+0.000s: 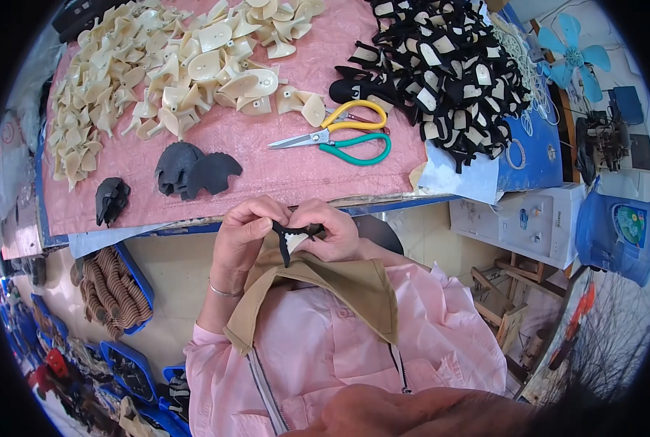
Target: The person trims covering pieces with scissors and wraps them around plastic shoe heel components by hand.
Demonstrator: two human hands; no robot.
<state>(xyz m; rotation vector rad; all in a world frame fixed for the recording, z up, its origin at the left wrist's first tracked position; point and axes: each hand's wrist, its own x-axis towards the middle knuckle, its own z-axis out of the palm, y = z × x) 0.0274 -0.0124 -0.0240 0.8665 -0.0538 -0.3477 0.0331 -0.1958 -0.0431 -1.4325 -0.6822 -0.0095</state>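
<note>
My left hand point(243, 234) and my right hand point(332, 229) meet in front of my chest, just off the table's near edge. Between them is a small cream plastic piece with black fabric point(293, 240) around it, pinched by the fingers of both hands. The fingers hide much of this piece. Beyond the hands lie scissors point(325, 137) with one yellow and one green handle, blades pointing left. Stacked dark fabric cutouts point(183, 171) rest to the left, and a smaller dark stack point(111, 200) sits farther left near the edge.
Cream plastic pieces point(208, 65) are heaped across the table's left and back. Black-covered pieces point(441, 65) form a pile at right, beside white cord point(522, 65). A blue fan point(574, 55) stands at far right. Blue crates point(132, 288) are on the floor at left.
</note>
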